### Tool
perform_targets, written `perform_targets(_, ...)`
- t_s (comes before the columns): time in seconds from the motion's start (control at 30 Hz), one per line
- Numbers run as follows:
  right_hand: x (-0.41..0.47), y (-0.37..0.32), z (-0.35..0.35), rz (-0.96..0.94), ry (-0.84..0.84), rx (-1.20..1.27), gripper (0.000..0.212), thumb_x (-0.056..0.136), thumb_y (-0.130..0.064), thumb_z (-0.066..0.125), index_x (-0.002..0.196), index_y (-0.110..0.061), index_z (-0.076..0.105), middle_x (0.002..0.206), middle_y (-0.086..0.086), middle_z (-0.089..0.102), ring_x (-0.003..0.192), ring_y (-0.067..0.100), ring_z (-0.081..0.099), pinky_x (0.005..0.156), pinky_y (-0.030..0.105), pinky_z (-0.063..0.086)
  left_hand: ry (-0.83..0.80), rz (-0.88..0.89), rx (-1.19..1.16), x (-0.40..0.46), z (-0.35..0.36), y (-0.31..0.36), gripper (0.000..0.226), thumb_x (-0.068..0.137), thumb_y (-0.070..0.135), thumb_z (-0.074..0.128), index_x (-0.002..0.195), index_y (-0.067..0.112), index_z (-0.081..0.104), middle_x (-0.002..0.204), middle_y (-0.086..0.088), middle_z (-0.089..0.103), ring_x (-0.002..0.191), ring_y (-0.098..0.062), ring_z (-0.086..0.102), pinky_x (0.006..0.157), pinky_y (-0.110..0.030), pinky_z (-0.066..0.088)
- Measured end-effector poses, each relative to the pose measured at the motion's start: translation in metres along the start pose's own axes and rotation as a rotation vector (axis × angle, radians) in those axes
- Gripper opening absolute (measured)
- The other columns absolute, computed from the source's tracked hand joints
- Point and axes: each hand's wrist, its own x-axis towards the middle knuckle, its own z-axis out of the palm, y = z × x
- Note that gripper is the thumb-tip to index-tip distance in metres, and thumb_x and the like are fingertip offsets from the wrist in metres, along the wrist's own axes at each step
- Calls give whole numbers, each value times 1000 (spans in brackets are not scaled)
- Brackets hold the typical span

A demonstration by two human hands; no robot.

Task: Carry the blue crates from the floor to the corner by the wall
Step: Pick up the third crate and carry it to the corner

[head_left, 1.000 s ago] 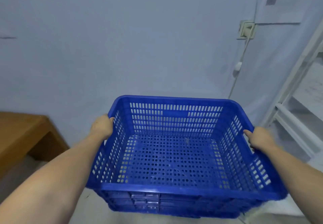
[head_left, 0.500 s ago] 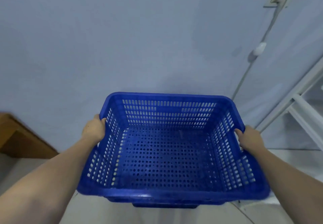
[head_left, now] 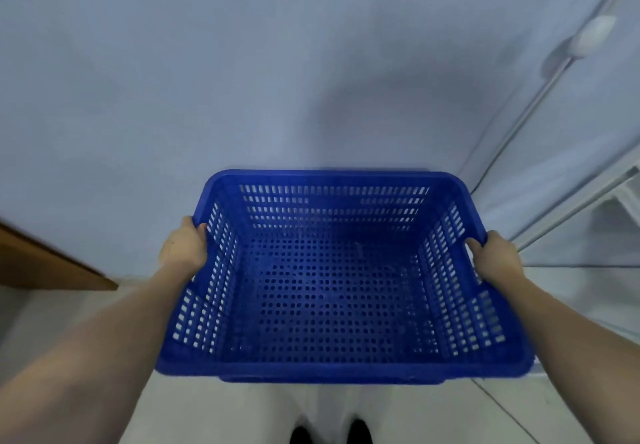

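Holding the blue crate (head_left: 341, 277) off the floor (head_left: 221, 416) before the wall (head_left: 242, 80), we curl our left hand (head_left: 183, 248) round its left rim and our right hand (head_left: 497, 256) round its right rim; each grip is closed tight on the crate.

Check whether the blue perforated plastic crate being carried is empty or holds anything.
Empty: the blue perforated plastic crate shows only its bare, holed bottom. Left hand and right hand grip its side rims.

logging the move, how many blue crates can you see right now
1 for certain: the blue crate, held at its side rims by the left hand and right hand. Another may be nested underneath, hidden.
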Motion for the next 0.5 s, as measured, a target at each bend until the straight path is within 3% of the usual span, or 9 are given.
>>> perform_targets(0.13, 12, -3, 0, -1, 24, -15, 39, 100, -44, 51, 94, -6, 47, 95, 28, 64, 81, 40, 60, 66, 39, 42, -8, 3, -10, 10, 3, 11, 38, 106, 39, 33, 118, 5, 46, 105, -27, 63, 91, -44, 60, 72, -46, 42)
perform_targets(0.3, 18, -2, 4, 12, 29, -23, 39, 99, -47, 48, 94, -9, 45, 91, 21, 61, 72, 31, 52, 64, 38, 43, 6, -15, 5, 13, 15, 11, 35, 106, 41, 32, 111, 8, 44, 98, -24, 63, 76, -36, 53, 67, -47, 43)
perform_targets(0.5, 23, -5, 7, 27, 11, -29, 35, 100, -46, 45, 96, -11, 40, 95, 25, 61, 77, 37, 54, 67, 42, 44, 23, -19, 10, 19, 18, 10, 30, 105, 43, 31, 104, 14, 40, 93, -22, 62, 73, -36, 53, 67, -47, 45)
